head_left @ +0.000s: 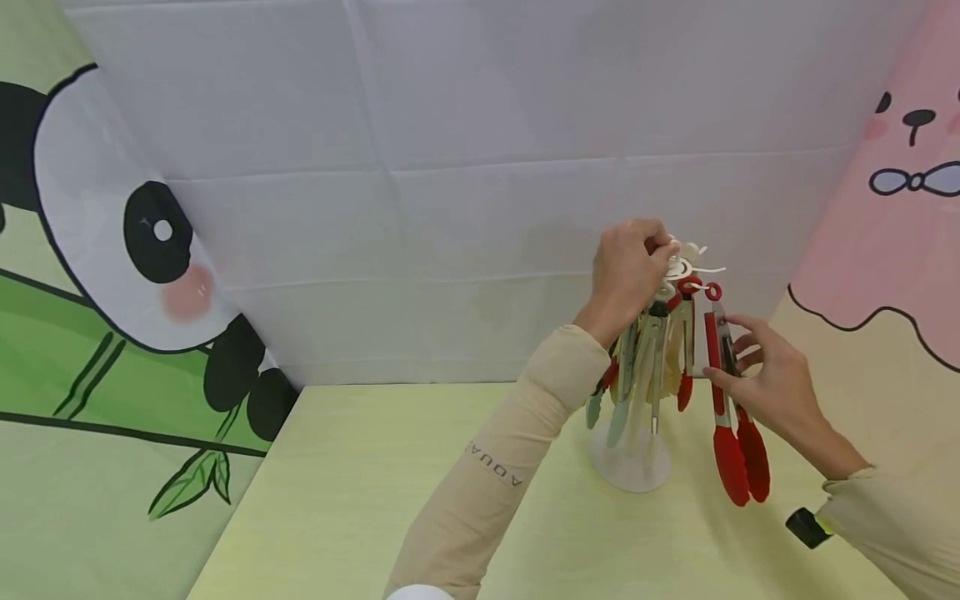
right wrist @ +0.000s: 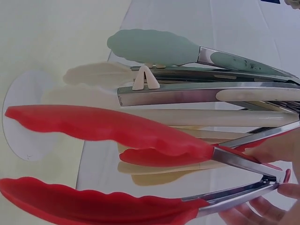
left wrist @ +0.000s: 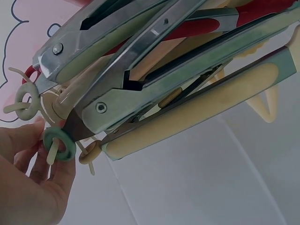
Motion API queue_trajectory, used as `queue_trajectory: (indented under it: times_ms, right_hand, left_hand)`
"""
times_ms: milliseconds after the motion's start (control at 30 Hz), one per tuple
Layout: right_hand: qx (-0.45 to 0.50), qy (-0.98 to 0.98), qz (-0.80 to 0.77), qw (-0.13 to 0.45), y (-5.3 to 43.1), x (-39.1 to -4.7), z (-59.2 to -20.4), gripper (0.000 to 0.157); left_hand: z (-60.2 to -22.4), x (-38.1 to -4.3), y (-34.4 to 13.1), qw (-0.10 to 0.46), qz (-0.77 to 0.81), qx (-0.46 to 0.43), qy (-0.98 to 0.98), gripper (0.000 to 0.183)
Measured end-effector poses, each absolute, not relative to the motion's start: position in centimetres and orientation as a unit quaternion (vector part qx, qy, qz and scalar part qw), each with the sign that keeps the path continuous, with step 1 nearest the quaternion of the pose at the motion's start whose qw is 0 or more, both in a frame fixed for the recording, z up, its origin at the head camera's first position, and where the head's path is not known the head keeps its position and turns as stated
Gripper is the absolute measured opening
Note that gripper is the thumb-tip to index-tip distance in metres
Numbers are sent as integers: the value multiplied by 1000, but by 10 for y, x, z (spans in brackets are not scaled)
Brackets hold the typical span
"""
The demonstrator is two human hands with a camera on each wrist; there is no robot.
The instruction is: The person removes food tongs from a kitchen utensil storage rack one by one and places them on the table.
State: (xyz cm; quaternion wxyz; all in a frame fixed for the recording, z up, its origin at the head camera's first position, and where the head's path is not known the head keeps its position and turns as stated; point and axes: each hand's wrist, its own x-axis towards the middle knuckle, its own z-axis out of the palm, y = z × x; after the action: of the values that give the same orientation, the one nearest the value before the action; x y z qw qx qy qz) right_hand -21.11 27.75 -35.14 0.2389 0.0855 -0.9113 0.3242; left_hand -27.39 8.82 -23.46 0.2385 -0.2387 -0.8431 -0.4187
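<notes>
A white utensil stand (head_left: 630,467) with a round base and a hooked top holds several hanging tongs. At its top, my left hand (head_left: 628,271) pinches the rack with thumb and fingers. My right hand (head_left: 776,379) grips large tongs with red tips (head_left: 731,462) by the metal handles, at the stand's right side. The red tongs' ring (head_left: 713,291) is at a hook's end; whether it hangs there I cannot tell. Green tongs (right wrist: 154,47) and cream-handled tongs (left wrist: 197,112) hang close by. A smaller red-tipped pair (head_left: 685,392) hangs between the stand and my right hand.
The stand is on a pale yellow-green table (head_left: 390,492). Behind it rises a white creased cloth (head_left: 480,208). A panda print (head_left: 120,242) covers the left side and a pink bear print (head_left: 892,217) the right. A small black block (head_left: 807,528) is at the right sleeve.
</notes>
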Motion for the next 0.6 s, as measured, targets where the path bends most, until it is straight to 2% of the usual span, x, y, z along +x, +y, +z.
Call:
queue_trajectory:
  times_ms: [600]
  right_hand:
    - [79,-919,311,227,280,-214,-361,73]
  left_hand:
    - [-235,-273,89,239,-413,-233,-847,17]
